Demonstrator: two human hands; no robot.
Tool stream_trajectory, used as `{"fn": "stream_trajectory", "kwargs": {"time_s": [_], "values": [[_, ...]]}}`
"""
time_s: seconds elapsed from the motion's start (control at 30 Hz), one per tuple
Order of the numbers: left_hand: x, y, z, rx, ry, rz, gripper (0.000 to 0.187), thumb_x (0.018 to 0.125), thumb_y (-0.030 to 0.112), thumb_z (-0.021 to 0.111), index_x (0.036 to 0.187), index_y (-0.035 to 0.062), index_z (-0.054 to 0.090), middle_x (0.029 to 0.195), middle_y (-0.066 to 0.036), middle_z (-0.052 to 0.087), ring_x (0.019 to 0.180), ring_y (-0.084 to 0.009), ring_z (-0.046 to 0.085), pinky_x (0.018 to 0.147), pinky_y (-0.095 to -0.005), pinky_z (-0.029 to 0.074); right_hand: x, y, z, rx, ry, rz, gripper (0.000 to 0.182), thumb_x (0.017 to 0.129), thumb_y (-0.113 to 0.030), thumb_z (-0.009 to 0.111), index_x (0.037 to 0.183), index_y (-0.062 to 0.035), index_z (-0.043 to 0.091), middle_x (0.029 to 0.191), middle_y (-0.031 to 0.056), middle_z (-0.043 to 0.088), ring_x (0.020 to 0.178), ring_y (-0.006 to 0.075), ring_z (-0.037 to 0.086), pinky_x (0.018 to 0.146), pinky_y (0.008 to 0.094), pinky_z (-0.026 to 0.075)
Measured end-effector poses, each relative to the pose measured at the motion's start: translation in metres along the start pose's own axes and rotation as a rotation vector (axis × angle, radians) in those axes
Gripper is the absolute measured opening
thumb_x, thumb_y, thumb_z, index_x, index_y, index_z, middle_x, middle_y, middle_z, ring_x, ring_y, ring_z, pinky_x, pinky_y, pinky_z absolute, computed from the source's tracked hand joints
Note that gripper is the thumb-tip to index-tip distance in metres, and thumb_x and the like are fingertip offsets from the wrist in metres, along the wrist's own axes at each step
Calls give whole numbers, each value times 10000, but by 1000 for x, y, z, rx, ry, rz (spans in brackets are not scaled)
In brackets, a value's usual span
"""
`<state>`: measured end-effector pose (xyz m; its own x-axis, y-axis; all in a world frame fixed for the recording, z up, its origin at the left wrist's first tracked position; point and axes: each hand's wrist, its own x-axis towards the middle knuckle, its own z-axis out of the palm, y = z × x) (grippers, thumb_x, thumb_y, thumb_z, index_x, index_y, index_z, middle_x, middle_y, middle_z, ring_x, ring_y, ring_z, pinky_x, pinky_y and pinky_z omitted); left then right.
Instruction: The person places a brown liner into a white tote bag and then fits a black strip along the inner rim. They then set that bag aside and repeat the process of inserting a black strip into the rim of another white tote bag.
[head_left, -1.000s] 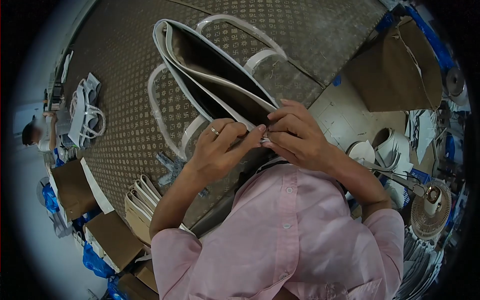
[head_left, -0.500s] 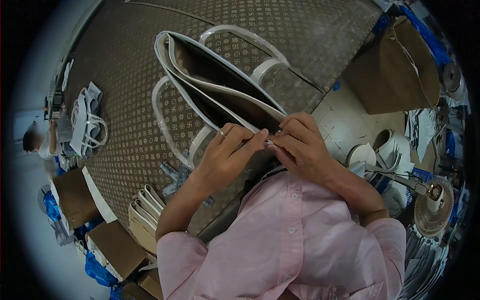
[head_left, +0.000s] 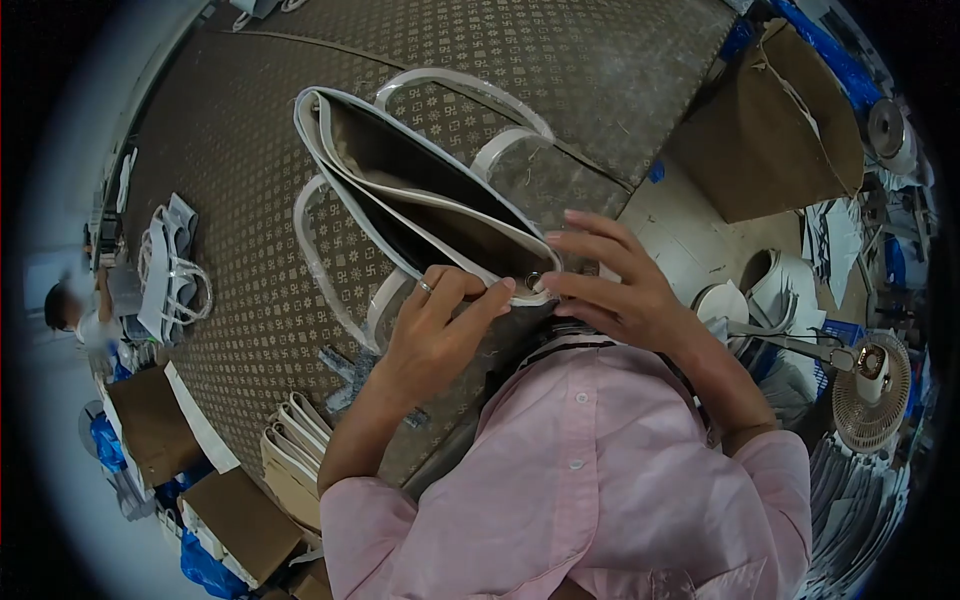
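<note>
A white tote bag (head_left: 425,198) with a dark inside and a divider lies mouth-up before me, its pale handles looped out on both sides. At its near end, my left hand (head_left: 432,335) pinches the white rim between thumb and forefinger. My right hand (head_left: 635,295) is beside the same corner with its fingers spread, the index fingertip right at the edge. A small round metal piece (head_left: 533,281) shows at the rim between the two hands.
The bag lies on a patterned brown table cover (head_left: 250,220). Left are stacked white bags (head_left: 170,270) with a person beyond, cardboard boxes (head_left: 235,520) and grey cloth scraps (head_left: 350,380). A large carton (head_left: 770,140) and a fan (head_left: 870,395) stand right.
My right hand has loosened from a pinch and spread its fingers, uncovering the round metal piece. The bag's far end has shifted slightly left and nearer in view. My left hand still pinches the rim.
</note>
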<state>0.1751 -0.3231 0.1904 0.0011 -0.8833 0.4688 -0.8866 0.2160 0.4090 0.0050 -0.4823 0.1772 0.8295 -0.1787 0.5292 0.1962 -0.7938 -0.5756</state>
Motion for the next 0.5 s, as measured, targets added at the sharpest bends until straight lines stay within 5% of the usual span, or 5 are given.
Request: {"fn": "stream_trajectory", "kwargs": {"time_s": [0.23,0.4,0.5], "values": [[11,12,-1,132,21,-7,287,667,34,702,947,30,637,849,-73,523,851,-235,521,729,-348,432,2,12,13,185,-45,-34,250,725,-85,711,968,-89,654,1246,106,521,1181,327,466,940,408,419],[16,28,15,109,-76,-83,218,753,143,674,938,39,623,990,-66,564,1025,-266,518,919,-447,378,-10,16,9,844,305,411,217,824,3,593,1037,-23,623,1260,154,501,1124,220,520,908,311,432],[19,33,32,172,-18,-78,229,776,157,657,949,15,608,958,-86,569,982,-269,534,920,-451,376,-20,21,14,792,218,444,175,849,-12,557,1007,-1,630,1151,136,574,1021,184,570,860,281,450]]}}
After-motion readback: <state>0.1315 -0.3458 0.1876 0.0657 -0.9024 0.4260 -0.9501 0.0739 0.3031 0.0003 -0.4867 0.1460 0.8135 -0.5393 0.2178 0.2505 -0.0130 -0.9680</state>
